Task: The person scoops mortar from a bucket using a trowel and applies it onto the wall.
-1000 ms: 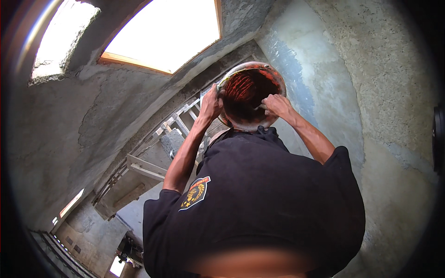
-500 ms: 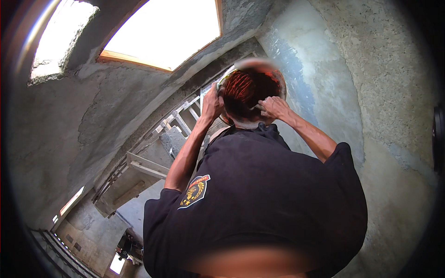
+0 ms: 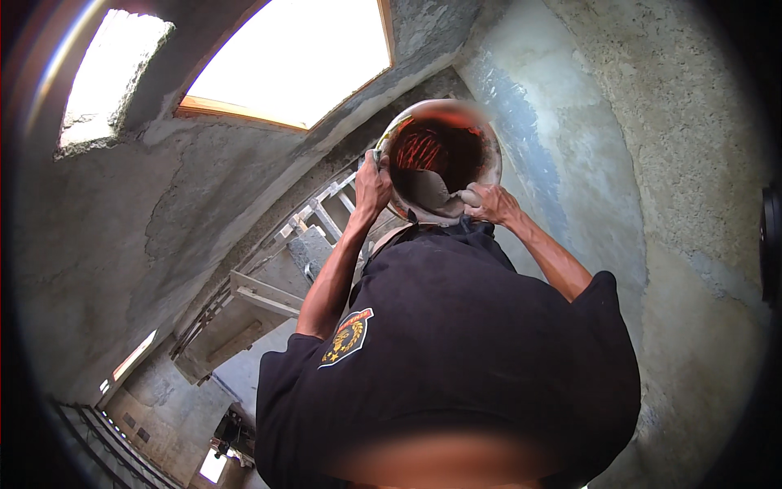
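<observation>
A round bucket (image 3: 492, 159) with a reddish, dark inside is held up in front of my dark shirt, its mouth facing me. My left hand (image 3: 373, 186) is closed on the bucket's left rim. At the lower right of the mouth, my right hand (image 3: 494, 204) is closed round the handle of a trowel (image 3: 429, 190). The trowel's grey, coated blade points left, inside the bucket near its lower edge. Reddish streaks show deeper in; what lies at the bottom is too dark to make out.
A bare plastered wall (image 3: 590, 163) stands close on the right. To the left is another rough wall (image 3: 106, 220) with a bright, wood-framed window opening (image 3: 297, 61). Wooden framing (image 3: 324, 216) and a timber beam (image 3: 265, 295) lie below the bucket, left of my body.
My right hand has moved from inside the bucket's mouth to its lower right edge, and the trowel blade has come into view. My left hand stays on the rim.
</observation>
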A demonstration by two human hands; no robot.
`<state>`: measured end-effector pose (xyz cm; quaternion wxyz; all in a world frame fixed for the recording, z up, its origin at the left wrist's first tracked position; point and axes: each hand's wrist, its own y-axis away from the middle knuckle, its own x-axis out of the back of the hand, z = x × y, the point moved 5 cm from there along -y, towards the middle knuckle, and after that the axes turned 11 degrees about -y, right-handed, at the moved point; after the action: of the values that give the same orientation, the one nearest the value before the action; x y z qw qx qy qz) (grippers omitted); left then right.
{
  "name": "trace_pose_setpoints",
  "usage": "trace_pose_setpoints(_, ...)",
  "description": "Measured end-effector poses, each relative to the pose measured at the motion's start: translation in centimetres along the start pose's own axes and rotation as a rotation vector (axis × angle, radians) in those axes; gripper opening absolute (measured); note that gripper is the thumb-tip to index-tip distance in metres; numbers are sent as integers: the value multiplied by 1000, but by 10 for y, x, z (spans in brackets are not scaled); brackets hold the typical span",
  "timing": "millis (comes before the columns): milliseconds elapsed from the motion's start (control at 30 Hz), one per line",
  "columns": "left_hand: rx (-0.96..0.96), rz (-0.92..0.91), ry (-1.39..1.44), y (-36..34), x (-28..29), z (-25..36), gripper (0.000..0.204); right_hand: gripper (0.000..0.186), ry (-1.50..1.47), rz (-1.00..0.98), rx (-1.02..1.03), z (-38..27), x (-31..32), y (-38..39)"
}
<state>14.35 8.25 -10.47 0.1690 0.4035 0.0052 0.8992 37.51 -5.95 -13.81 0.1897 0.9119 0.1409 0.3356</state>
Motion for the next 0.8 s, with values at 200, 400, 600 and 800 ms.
trace_pose_setpoints(200,26,16,40,3,0,-14,29,41,-45,101,20,12,0,10)
trace_pose_setpoints(400,138,-6,13,8,-5,-37,31,33,-331,172,95,21,-9,20)
trace_pose_setpoints(600,185,10,8,1,-11,-53,33,42,-398,270,208,-3,1,0)
trace_pose_setpoints(800,151,197,-238,12,-4,-77,33,35,-349,310,327,-76,40,-23)
